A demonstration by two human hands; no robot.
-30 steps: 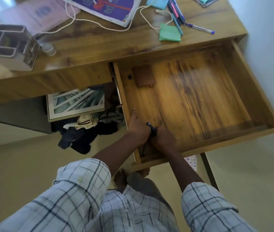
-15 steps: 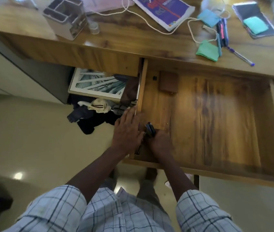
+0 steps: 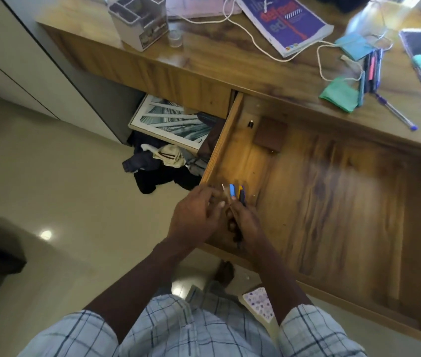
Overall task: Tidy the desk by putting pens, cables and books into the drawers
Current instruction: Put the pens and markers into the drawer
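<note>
My left hand [image 3: 194, 220] has moved off the left wall of the drawer [image 3: 226, 140] to pinch the pens [image 3: 235, 191] my right hand [image 3: 245, 222] clasps over its near-left corner; laying them in looks next.

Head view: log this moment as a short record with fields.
container: wide wooden drawer, pulled open
right hand: grips bundle of blue, yellow and dark pens over drawer's left end
left hand: at the bundle, grip blurred
inside: flat brown square
on wooden desk: purple book, white cable, more pens
</note>
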